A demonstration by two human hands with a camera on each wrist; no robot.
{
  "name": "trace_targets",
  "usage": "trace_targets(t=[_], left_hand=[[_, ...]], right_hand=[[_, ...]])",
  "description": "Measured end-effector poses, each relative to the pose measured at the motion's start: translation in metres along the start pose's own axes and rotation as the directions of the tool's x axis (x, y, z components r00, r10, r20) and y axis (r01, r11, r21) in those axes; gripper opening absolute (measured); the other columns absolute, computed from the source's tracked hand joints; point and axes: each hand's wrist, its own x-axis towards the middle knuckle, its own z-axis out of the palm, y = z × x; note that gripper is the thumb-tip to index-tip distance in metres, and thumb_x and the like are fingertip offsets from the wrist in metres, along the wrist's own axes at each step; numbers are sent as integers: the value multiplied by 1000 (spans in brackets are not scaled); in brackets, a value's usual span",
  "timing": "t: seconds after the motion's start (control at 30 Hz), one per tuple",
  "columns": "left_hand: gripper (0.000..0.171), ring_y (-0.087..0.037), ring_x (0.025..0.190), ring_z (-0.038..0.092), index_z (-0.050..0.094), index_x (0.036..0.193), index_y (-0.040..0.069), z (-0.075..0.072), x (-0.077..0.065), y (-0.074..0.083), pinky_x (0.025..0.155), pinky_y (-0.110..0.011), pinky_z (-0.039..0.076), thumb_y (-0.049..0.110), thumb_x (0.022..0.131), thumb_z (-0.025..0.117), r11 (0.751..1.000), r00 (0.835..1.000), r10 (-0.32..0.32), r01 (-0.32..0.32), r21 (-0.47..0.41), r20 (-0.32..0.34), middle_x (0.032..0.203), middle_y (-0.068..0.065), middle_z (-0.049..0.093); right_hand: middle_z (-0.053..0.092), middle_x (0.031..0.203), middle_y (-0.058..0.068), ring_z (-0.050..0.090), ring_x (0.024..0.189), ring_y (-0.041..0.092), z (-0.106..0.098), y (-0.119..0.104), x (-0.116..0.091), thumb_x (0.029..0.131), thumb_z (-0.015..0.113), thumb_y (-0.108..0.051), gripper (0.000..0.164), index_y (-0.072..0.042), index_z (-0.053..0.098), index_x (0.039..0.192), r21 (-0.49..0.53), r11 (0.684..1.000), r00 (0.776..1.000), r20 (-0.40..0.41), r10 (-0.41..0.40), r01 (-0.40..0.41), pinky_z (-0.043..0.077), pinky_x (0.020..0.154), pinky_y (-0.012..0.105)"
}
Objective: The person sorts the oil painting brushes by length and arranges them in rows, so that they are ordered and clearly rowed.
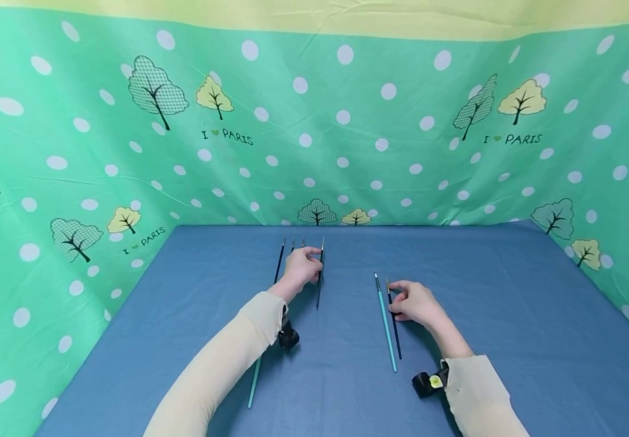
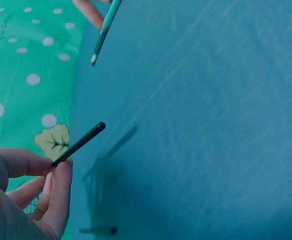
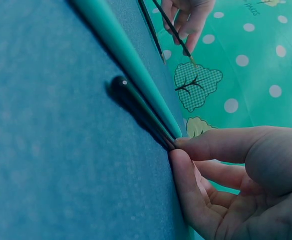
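Note:
My left hand [image 1: 302, 267] pinches a slim dark paintbrush [image 1: 318, 295] between thumb and fingers, its bristles pointing to the far side. In the left wrist view that brush's handle [image 2: 83, 142] sticks out over the cloth and casts a shadow. My right hand [image 1: 417, 303] pinches another dark paintbrush [image 1: 397, 340], whose rounded handle end [image 3: 119, 84] lies close over the cloth in the right wrist view. Just left of it lies a teal paintbrush [image 1: 387, 331] with a white tip, nearly parallel.
Several more brushes lie at the left, partly hidden by my left hand and arm; a dark handle [image 1: 279, 262] and a teal handle [image 1: 254, 383] show. Blue cloth [image 1: 342, 388] covers the table. A green dotted curtain [image 1: 320, 164] hangs along the back and sides.

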Motion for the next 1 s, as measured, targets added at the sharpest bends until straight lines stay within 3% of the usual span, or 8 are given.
trace_targets(t=[0.2,0.37,0.77,1.0], left_hand=[[41,-19,66,61,58,123,13,-8,9,1,60,-32,56,0,84,53,1000,1000,8,-8,2,-30,89,-9,60],[40,-18,65,61,58,123,13,-11,16,0,60,-32,56,1,85,53,998,999,38,-36,57,-37,90,-9,61],[41,-17,62,61,58,123,10,-9,29,-6,56,-29,55,1,84,52,994,997,47,-41,100,-65,87,-8,61],[37,-14,61,62,59,122,12,-6,33,-13,55,-27,54,6,86,54,984,997,43,-31,174,-64,90,-7,62]], right_hand=[[56,80,11,58,60,15,-1,0,0,80,63,0,51,1,47,129,2,1000,1000,1,-1,1,56,57,28],[56,80,11,58,58,15,-1,1,1,80,64,1,51,1,47,128,1,1000,1000,-5,6,-6,55,56,28],[56,80,11,58,59,15,-1,1,2,80,64,0,51,1,47,129,4,1000,1000,-16,6,-6,55,55,28],[55,80,11,58,59,16,1,3,2,80,63,1,51,0,47,129,13,1000,1000,-10,16,-16,55,56,29]])
